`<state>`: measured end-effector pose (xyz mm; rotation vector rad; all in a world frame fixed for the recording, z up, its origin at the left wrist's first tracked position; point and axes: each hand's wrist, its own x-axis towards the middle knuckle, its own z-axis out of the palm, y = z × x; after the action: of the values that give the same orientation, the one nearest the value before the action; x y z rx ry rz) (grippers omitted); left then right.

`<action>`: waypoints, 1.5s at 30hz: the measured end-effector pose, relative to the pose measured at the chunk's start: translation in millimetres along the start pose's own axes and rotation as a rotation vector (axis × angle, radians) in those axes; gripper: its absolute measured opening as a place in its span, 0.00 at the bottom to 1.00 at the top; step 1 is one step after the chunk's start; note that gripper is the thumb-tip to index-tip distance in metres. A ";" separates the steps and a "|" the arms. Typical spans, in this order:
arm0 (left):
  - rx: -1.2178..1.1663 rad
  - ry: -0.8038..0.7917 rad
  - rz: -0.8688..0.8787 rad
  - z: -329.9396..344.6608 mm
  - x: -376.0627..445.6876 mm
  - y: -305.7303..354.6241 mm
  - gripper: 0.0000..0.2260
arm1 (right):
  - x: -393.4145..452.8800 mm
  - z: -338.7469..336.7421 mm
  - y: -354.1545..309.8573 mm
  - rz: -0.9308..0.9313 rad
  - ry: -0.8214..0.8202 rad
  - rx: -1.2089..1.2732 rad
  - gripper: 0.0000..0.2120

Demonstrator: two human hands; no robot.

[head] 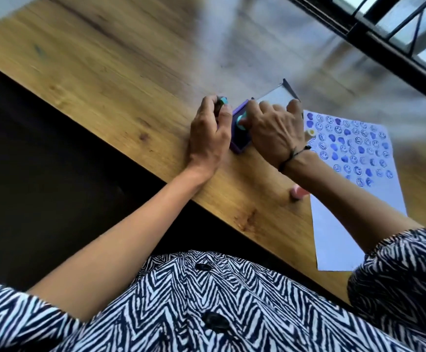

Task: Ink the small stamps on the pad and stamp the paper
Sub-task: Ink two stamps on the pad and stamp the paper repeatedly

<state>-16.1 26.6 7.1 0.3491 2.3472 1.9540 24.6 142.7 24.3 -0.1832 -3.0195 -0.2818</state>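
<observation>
Right hand (273, 134): fingertip grip closed on a small teal round stamp (317, 122), pressed on the purple rectangular ink pad (237, 143); stamp face hidden. Left hand (210, 138): grip curled around a second teal stamp (223, 100) while steadying the pad's left edge. Pad's clear lid (275, 96) stands open behind, blurred. White paper sheet (354, 174), covered in blue smiley prints, lies right, partly under the forearm. Pad near the wooden counter (120, 80) edge; open room beyond.
</observation>
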 end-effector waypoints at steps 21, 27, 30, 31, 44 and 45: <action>-0.012 -0.022 -0.006 1.5 0.5 -1.9 0.12 | -11.4 -6.2 -16.1 0.143 0.023 0.278 0.12; -0.100 -0.027 -0.058 0.0 -0.5 0.9 0.16 | -7.0 -17.3 -19.9 0.141 0.146 0.194 0.13; -0.130 0.022 -0.089 -1.1 1.9 0.7 0.14 | -4.8 -13.4 -26.7 0.171 -0.017 0.209 0.13; -0.148 0.031 -0.101 -1.6 2.0 1.1 0.12 | -3.1 -10.3 -23.9 0.196 -0.052 0.191 0.14; -0.358 0.082 -0.209 -1.6 8.1 -8.0 0.08 | 3.3 -9.0 -26.8 0.176 -0.107 0.153 0.15; -0.357 0.085 -0.205 -1.9 8.2 -8.4 0.08 | 4.0 -9.7 -26.9 0.167 -0.109 0.151 0.16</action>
<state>-25.5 25.1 0.1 0.0007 1.9278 2.2594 18.0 115.0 29.5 -0.4489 -3.0898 -0.0293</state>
